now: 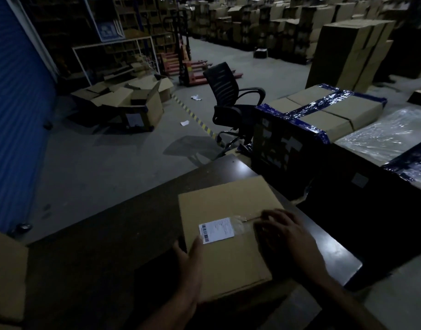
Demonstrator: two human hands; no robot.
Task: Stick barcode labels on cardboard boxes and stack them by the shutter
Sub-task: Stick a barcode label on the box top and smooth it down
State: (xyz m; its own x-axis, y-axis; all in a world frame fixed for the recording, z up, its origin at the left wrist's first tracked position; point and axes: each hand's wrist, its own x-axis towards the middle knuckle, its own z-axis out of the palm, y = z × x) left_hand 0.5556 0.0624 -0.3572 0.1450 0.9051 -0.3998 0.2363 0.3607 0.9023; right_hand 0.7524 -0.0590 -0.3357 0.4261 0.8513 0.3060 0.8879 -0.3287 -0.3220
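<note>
A flat brown cardboard box (228,201) lies on a dark table (109,234) in front of me. A white barcode label (216,230) is stuck on its top, next to a strip of clear tape. My left hand (191,260) grips the box's left edge, thumb on top near the label and fingers down the side. My right hand (282,231) rests on the box top just right of the label, fingers spread over the tape. The blue shutter (16,103) fills the left side of the view.
A black office chair (231,101) stands beyond the table. Boxes bound in blue tape (323,115) sit to the right. Opened cartons (133,101) lie on the floor by the shutter, a pallet jack (188,67) behind them. Another carton (4,270) is at my lower left.
</note>
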